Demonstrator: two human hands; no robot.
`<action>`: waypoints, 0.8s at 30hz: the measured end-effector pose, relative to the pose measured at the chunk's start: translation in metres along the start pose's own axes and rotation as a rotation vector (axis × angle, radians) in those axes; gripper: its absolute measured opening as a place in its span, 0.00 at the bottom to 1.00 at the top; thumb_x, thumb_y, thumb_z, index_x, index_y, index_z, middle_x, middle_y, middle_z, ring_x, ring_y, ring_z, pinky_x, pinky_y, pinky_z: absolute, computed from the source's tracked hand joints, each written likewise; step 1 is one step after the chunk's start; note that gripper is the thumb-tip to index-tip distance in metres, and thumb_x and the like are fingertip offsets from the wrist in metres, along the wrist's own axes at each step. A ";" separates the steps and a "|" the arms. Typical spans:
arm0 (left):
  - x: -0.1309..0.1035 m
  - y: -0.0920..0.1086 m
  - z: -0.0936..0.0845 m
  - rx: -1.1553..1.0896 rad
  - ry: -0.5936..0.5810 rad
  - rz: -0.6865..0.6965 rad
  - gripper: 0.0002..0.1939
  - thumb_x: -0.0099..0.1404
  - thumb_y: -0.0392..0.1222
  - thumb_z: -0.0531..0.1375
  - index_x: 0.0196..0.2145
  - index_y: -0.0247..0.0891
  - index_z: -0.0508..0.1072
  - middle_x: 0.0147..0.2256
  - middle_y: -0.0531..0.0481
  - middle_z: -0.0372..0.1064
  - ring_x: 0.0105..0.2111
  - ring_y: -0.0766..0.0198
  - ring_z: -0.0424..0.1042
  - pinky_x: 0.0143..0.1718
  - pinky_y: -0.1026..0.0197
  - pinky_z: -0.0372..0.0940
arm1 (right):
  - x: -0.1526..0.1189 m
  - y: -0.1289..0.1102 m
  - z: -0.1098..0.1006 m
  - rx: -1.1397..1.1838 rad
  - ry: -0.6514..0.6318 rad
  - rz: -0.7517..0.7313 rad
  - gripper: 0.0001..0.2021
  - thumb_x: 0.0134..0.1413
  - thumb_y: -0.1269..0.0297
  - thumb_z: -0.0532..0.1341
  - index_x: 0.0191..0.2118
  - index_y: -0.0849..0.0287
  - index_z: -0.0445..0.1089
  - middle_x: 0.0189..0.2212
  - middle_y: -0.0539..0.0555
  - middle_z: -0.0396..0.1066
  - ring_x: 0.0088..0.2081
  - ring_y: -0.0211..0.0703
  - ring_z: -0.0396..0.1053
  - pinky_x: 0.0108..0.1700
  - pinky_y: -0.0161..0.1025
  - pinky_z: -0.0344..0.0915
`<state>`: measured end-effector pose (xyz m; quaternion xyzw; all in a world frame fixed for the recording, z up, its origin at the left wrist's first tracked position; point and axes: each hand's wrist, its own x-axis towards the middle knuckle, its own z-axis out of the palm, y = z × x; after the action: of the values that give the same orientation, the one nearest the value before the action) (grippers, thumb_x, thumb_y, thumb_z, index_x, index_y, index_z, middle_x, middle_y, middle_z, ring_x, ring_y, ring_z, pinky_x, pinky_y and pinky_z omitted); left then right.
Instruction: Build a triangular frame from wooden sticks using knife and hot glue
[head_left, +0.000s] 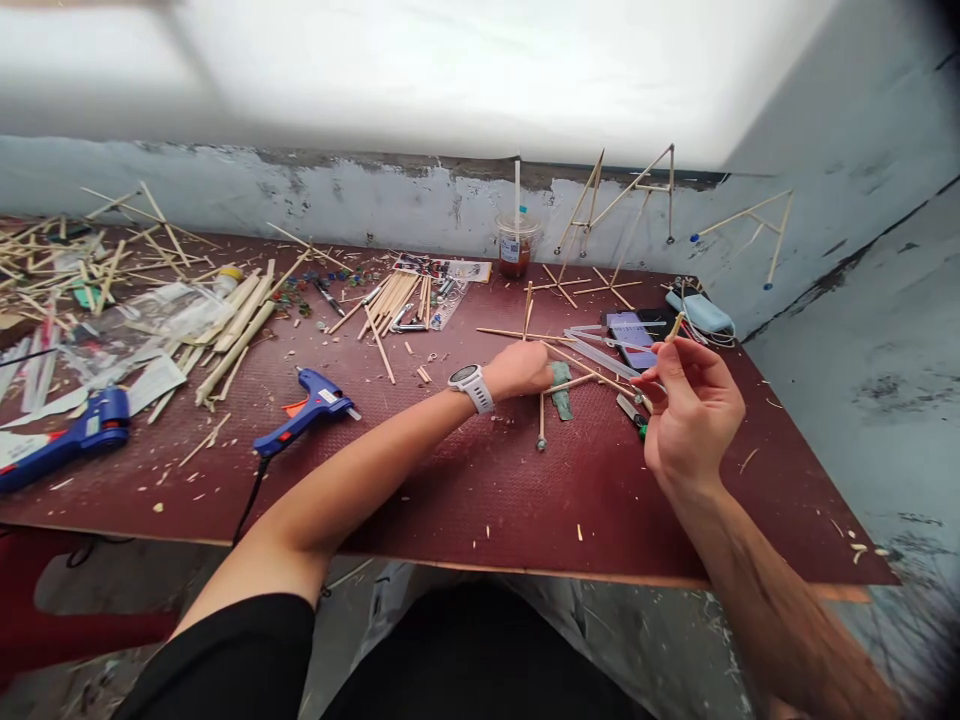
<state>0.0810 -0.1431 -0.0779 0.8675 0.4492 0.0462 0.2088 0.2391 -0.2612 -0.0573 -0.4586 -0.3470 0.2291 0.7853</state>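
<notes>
My left hand [520, 371], with a white watch [472, 388] on its wrist, is curled over a frame of thin wooden sticks [541, 410] lying on the table. Its fingertips are mostly hidden behind the hand. Beneath the frame is a small green piece [561, 392]. Raised above the table at the right, my right hand [694, 410] pinches a short wooden stick [676, 327] between thumb and fingers. Clear plastic strips [600, 352] and a green-ended tool [631, 415] lie near that hand.
Two blue glue guns [304, 412] [94, 430] lie at the left, beside piled sticks [240, 320] and plastic bags. A lidded cup with a straw [516, 245] stands by the wall. Stick frames [634, 190] rise behind a phone [630, 338] and a blue power bank [701, 315].
</notes>
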 end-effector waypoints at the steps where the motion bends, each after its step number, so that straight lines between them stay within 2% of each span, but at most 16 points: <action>1: -0.002 0.000 -0.002 -0.033 0.006 0.009 0.15 0.67 0.38 0.56 0.36 0.25 0.81 0.33 0.31 0.79 0.34 0.53 0.79 0.34 0.56 0.66 | 0.000 0.000 -0.001 -0.005 0.003 -0.013 0.12 0.51 0.58 0.77 0.39 0.55 0.78 0.34 0.47 0.80 0.24 0.31 0.72 0.30 0.33 0.75; 3: -0.009 0.001 -0.007 -0.093 0.029 0.028 0.16 0.70 0.40 0.53 0.35 0.27 0.79 0.32 0.35 0.79 0.30 0.59 0.76 0.31 0.58 0.64 | 0.000 0.001 -0.002 -0.025 0.011 -0.047 0.11 0.53 0.59 0.76 0.39 0.55 0.79 0.34 0.48 0.80 0.25 0.32 0.72 0.30 0.34 0.75; 5: -0.017 0.004 -0.011 -0.211 0.039 0.042 0.16 0.73 0.42 0.51 0.41 0.29 0.75 0.34 0.38 0.80 0.26 0.65 0.74 0.28 0.60 0.62 | 0.001 0.002 -0.003 -0.054 0.017 -0.106 0.10 0.54 0.58 0.75 0.39 0.54 0.79 0.35 0.48 0.80 0.25 0.33 0.72 0.30 0.35 0.75; 8: -0.031 0.007 -0.014 -0.561 0.020 0.064 0.13 0.76 0.45 0.50 0.50 0.34 0.66 0.36 0.42 0.81 0.18 0.70 0.68 0.21 0.63 0.61 | -0.001 0.002 -0.004 -0.133 0.008 -0.211 0.10 0.57 0.57 0.74 0.40 0.54 0.79 0.34 0.49 0.80 0.26 0.35 0.74 0.30 0.37 0.75; 10: -0.043 0.006 -0.015 -0.756 0.022 0.102 0.10 0.77 0.46 0.51 0.49 0.38 0.61 0.34 0.45 0.80 0.16 0.71 0.66 0.19 0.64 0.60 | -0.006 0.002 -0.004 -0.197 -0.021 -0.260 0.09 0.58 0.57 0.73 0.41 0.54 0.79 0.33 0.48 0.79 0.26 0.36 0.75 0.29 0.37 0.75; 14: -0.072 -0.002 -0.022 -1.013 0.041 0.128 0.10 0.77 0.49 0.53 0.44 0.43 0.55 0.34 0.48 0.79 0.18 0.70 0.72 0.19 0.66 0.66 | -0.023 0.004 -0.004 -0.270 -0.151 -0.337 0.06 0.61 0.62 0.71 0.43 0.53 0.80 0.35 0.49 0.78 0.27 0.37 0.75 0.29 0.38 0.77; 17: -0.100 -0.011 -0.031 -1.167 0.081 0.109 0.13 0.73 0.47 0.59 0.43 0.44 0.57 0.36 0.50 0.79 0.20 0.68 0.75 0.21 0.65 0.72 | -0.034 0.006 -0.006 -0.296 -0.269 -0.405 0.07 0.62 0.67 0.70 0.45 0.50 0.81 0.39 0.51 0.79 0.34 0.40 0.77 0.32 0.40 0.78; 20: -0.126 -0.017 -0.039 -1.221 0.095 0.055 0.17 0.66 0.44 0.67 0.47 0.40 0.65 0.35 0.51 0.77 0.22 0.66 0.78 0.24 0.64 0.76 | -0.039 0.006 -0.008 -0.367 -0.392 -0.449 0.13 0.62 0.72 0.69 0.49 0.48 0.81 0.41 0.51 0.79 0.39 0.43 0.78 0.36 0.42 0.80; 24: -0.144 -0.021 -0.037 -1.238 0.142 0.006 0.18 0.63 0.43 0.70 0.47 0.33 0.73 0.33 0.52 0.77 0.24 0.67 0.79 0.27 0.65 0.77 | -0.042 0.004 -0.007 -0.480 -0.547 -0.460 0.14 0.63 0.74 0.67 0.50 0.49 0.81 0.41 0.50 0.80 0.40 0.41 0.78 0.40 0.40 0.80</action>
<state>-0.0297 -0.2354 -0.0371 0.5818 0.3495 0.3562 0.6422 0.2163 -0.2917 -0.0773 -0.4615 -0.6792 0.0738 0.5660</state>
